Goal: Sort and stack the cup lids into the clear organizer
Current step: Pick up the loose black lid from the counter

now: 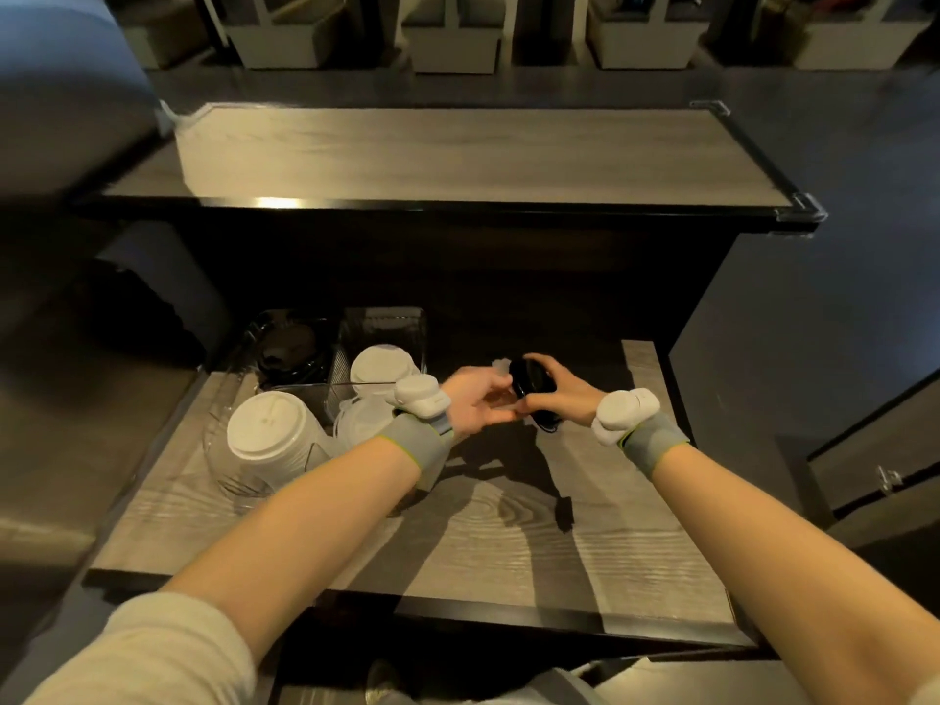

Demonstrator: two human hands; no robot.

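Note:
My right hand [562,391] grips a small stack of black cup lids [531,381] above the lower wooden shelf. My left hand [478,399] reaches toward it with fingers extended, touching the underside of the stack. To the left stands the clear organizer [379,318] with four compartments. Its near left compartment holds a stack of white lids [267,432], the far right one holds white lids [381,366], the far left one holds black lids [290,348], and the near right one holds translucent lids [363,422]. A clear lid [501,367] peeks out behind my hands.
The lower wooden shelf [508,531] extends toward me, with a black front edge. A higher wooden counter [447,150] rises behind it. Pale bins [452,43] line the far wall. A cabinet with a metal latch [887,478] is at the right.

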